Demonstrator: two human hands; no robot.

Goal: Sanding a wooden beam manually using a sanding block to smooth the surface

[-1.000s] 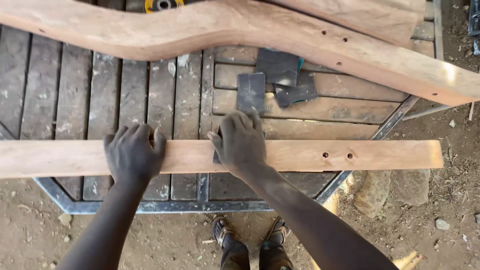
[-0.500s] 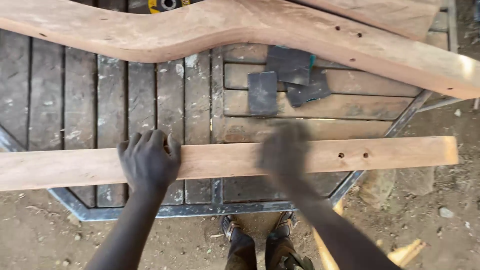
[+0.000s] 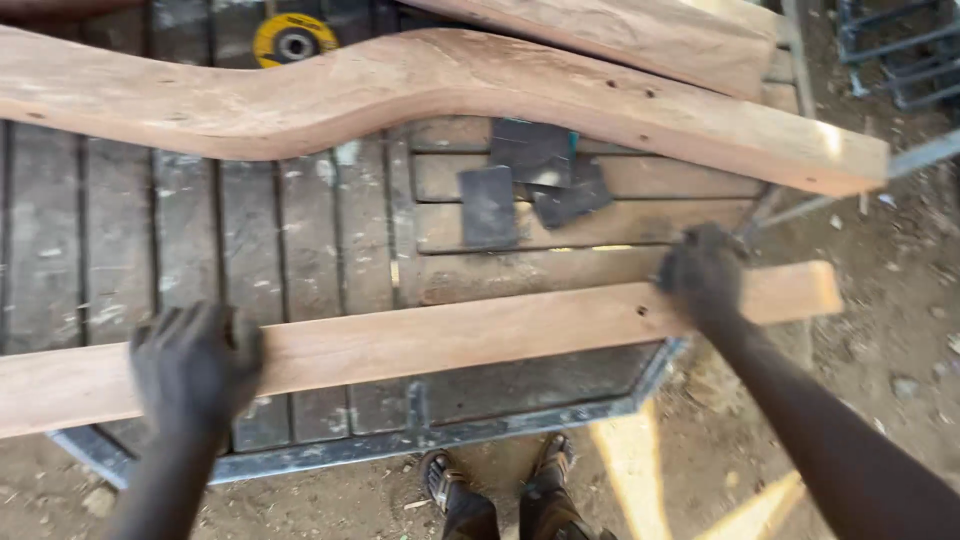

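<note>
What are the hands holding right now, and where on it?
Both hold the straight plank: left hand on its left part, right hand near the right end.

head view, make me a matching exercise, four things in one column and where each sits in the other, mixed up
Things:
1. straight plank
2. curved wooden piece
3. dark sanding sheets
4. yellow disc

Places:
A. top edge of the slatted table, beyond the curved piece
B. under the left hand and right hand
C. on the slats between the two timbers
D. across the far side of the table

Pairs: 1-B, 2-D, 3-C, 4-A
</note>
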